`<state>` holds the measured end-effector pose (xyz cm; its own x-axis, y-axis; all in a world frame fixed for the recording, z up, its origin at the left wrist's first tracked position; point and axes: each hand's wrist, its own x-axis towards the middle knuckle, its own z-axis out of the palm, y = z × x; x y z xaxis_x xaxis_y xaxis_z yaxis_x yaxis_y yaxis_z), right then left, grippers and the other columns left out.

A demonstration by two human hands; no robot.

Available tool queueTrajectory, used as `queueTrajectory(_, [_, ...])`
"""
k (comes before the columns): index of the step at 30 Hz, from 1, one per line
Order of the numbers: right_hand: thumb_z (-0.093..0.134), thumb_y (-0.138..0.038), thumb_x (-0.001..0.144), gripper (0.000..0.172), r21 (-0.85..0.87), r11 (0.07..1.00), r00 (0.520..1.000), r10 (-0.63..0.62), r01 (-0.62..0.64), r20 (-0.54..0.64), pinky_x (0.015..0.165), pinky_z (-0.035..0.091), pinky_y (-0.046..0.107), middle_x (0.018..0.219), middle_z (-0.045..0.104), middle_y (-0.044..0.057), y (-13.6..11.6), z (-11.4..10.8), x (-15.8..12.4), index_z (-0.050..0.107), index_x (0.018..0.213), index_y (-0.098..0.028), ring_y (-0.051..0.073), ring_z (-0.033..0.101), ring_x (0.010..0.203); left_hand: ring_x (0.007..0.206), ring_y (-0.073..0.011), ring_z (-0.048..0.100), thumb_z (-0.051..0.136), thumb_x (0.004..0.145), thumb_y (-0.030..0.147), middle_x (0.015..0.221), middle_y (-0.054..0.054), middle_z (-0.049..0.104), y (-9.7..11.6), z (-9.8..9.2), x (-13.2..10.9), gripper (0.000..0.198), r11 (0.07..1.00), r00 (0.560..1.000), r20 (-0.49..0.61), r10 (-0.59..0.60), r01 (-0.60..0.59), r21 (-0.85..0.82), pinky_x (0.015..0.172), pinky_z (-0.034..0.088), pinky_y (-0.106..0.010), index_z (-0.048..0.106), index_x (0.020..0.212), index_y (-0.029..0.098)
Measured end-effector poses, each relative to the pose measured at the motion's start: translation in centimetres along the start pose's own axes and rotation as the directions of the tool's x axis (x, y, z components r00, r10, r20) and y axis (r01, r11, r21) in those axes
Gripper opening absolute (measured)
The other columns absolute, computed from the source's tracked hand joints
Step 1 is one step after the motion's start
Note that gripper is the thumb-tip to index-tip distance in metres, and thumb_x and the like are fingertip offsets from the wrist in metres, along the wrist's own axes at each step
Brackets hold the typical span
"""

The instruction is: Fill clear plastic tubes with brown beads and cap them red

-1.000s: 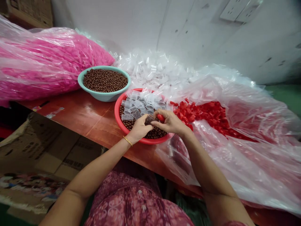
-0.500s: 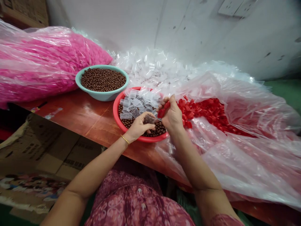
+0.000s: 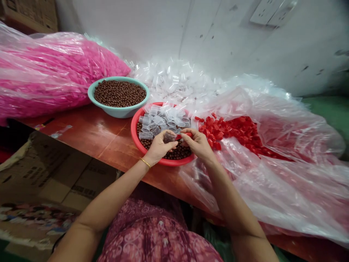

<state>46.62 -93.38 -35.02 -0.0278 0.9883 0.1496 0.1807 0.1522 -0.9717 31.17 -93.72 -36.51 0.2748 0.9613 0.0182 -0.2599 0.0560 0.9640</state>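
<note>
Over the front of a red basin (image 3: 135, 136), my left hand (image 3: 159, 147) is closed around a clear plastic container (image 3: 169, 137) with brown balls inside. Facing it, my right hand (image 3: 200, 145) pinches a red cap (image 3: 187, 135) close to the container's open end; whether the two touch I cannot tell. Beneath my hands the basin holds brown balls (image 3: 178, 152), with several empty clear containers (image 3: 156, 122) heaped on them. Loose red caps (image 3: 234, 131) lie in an opened plastic bag just right of my right hand.
A pale green bowl (image 3: 91, 92) full of brown balls stands at the back left. Beside it bulges a clear bag of pink pieces (image 3: 54, 72). Clear containers (image 3: 174, 80) are piled along the wall. Plastic sheeting (image 3: 286, 189) covers the table's right side; a cardboard box (image 3: 60, 174) sits below.
My right hand has come down and left from the red caps' side, bringing a red cap up to the container. My left hand stays nearly in place, still holding the container.
</note>
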Motion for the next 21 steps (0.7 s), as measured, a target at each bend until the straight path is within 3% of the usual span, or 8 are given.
queueTrajectory(2, [0.073, -0.045, 0.065, 0.031, -0.009, 0.989, 0.965, 0.143, -0.145, 0.222, 0.049, 0.046, 0.020, 0.059, 0.062, -0.002, -0.8, -1.3, 0.0, 0.063, 0.072, -0.016, 0.008, 0.054, 0.050, 0.058, -0.0056, 0.051, 0.067, 0.061, 0.020, 0.069, 0.005, 0.054, 0.0, 0.0, -0.1, 0.025, 0.997, 0.998, 0.037, 0.060, -0.062, 0.049, 0.054, 0.042, -0.017, 0.052, 0.081, 0.017])
queueTrajectory(5, [0.073, -0.045, 0.066, 0.033, -0.029, 0.955, 0.847, 0.275, -0.295, 0.455, 0.050, 0.049, 0.018, 0.065, 0.067, 0.002, -2.0, -2.5, 0.4, 0.065, 0.075, -0.015, 0.009, 0.059, 0.052, 0.067, -0.0077, 0.053, 0.067, 0.063, 0.019, 0.073, 0.003, 0.056, 0.2, 0.0, -0.4, 0.020, 0.984, 0.986, 0.091, 0.140, -0.148, 0.096, 0.065, 0.044, -0.019, 0.054, 0.079, 0.016])
queueTrajectory(8, [0.072, -0.049, 0.067, 0.036, -0.019, 0.916, 0.764, 0.345, -0.400, 0.546, 0.042, 0.047, 0.017, 0.061, 0.064, 0.000, -2.2, -2.6, 0.6, 0.066, 0.077, -0.015, 0.007, 0.055, 0.046, 0.067, -0.0078, 0.052, 0.067, 0.064, 0.019, 0.075, 0.003, 0.056, 0.3, -0.1, -0.5, 0.020, 0.976, 0.981, 0.073, 0.182, -0.189, 0.104, 0.066, 0.043, -0.020, 0.054, 0.078, 0.016])
queueTrajectory(10, [0.072, -0.050, 0.067, 0.036, 0.023, 0.912, 0.790, 0.343, -0.410, 0.508, 0.038, 0.045, 0.018, 0.056, 0.057, -0.004, -1.8, -2.2, 0.5, 0.067, 0.077, -0.016, 0.006, 0.049, 0.041, 0.061, -0.0069, 0.051, 0.066, 0.065, 0.020, 0.073, 0.003, 0.055, 0.4, 0.0, -0.5, 0.021, 0.982, 0.986, 0.044, 0.163, -0.166, 0.087, 0.059, 0.041, -0.019, 0.052, 0.080, 0.017])
queueTrajectory(12, [0.071, -0.049, 0.068, 0.034, 0.062, 0.956, 0.897, 0.245, -0.286, 0.367, 0.040, 0.046, 0.020, 0.059, 0.056, -0.005, -1.3, -1.8, 0.3, 0.069, 0.085, -0.019, 0.006, 0.047, 0.042, 0.055, -0.0069, 0.049, 0.064, 0.066, 0.020, 0.070, 0.004, 0.054, 0.4, 0.1, -0.5, 0.022, 0.992, 0.994, 0.027, 0.102, -0.104, 0.070, 0.052, 0.039, -0.019, 0.050, 0.082, 0.017])
queueTrajectory(14, [0.066, -0.044, 0.073, 0.031, 0.002, 1.000, 0.983, 0.023, -0.024, 0.184, 0.047, 0.049, 0.023, 0.072, 0.063, -0.002, -1.1, -1.4, 0.0, 0.069, 0.097, -0.024, 0.009, 0.052, 0.051, 0.052, -0.0076, 0.050, 0.064, 0.065, 0.018, 0.068, 0.004, 0.054, 0.3, 0.3, -0.4, 0.022, 0.997, 0.999, 0.025, 0.034, -0.036, 0.072, 0.050, 0.039, -0.019, 0.048, 0.081, 0.017])
queueTrajectory(17, [0.056, -0.032, 0.083, 0.030, -0.266, 0.899, 0.936, -0.319, 0.348, 0.146, 0.067, 0.051, 0.030, 0.092, 0.066, 0.003, -1.4, -0.9, -0.7, 0.067, 0.110, -0.027, 0.015, 0.059, 0.075, 0.054, -0.0085, 0.052, 0.063, 0.063, 0.015, 0.067, 0.004, 0.056, 0.0, 0.5, -0.2, 0.022, 0.993, 0.999, 0.039, 0.011, -0.016, 0.113, 0.055, 0.043, -0.021, 0.050, 0.080, 0.016])
queueTrajectory(21, [0.044, -0.024, 0.089, 0.037, -0.499, 0.672, 0.837, -0.435, 0.547, 0.333, 0.069, 0.048, 0.030, 0.079, 0.059, 0.006, -1.8, -0.5, -1.5, 0.061, 0.122, -0.024, 0.016, 0.056, 0.074, 0.068, -0.0112, 0.055, 0.062, 0.060, 0.010, 0.074, 0.001, 0.061, -0.9, 0.3, 0.1, 0.023, 0.976, 0.994, 0.026, 0.110, -0.113, 0.188, 0.066, 0.046, -0.022, 0.056, 0.082, 0.015])
